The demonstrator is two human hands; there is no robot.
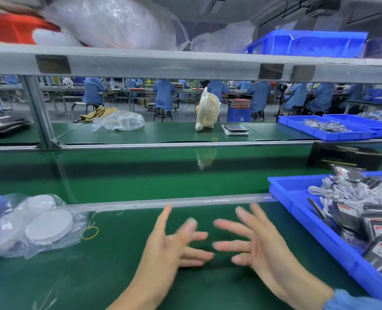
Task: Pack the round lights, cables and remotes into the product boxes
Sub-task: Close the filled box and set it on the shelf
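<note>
Green matting covers the tabletop [109, 271], and over its near middle both of the person's hands hover with fingers spread wide and nothing in either grip. The left hand [163, 249] and the right hand [261, 247] face each other, fingertips close but blurred, so I cannot tell whether they touch.

At the left edge lie flat round white lights [49, 227] inside a crumpled clear plastic bag [40, 247], with a thin yellow rubber band [89, 233] just beside the bag on the mat. On the right, a shallow blue plastic tray [297, 198] holds coiled white cables [351, 189] and small black packets with red-and-white labels [373, 224], piled together. Beyond that tray a black product box with gold print [344, 156] sits on the glossy green conveyor belt [140, 175].

On the far green ledge stand a cream-coloured small desk fan [208, 110] and a flat white scale with a dark top [235, 130], with two more blue trays [333, 128] to their right. Above, a grey metal shelf [163, 63] carries big clear bags [114, 21] and a blue crate [308, 42].
</note>
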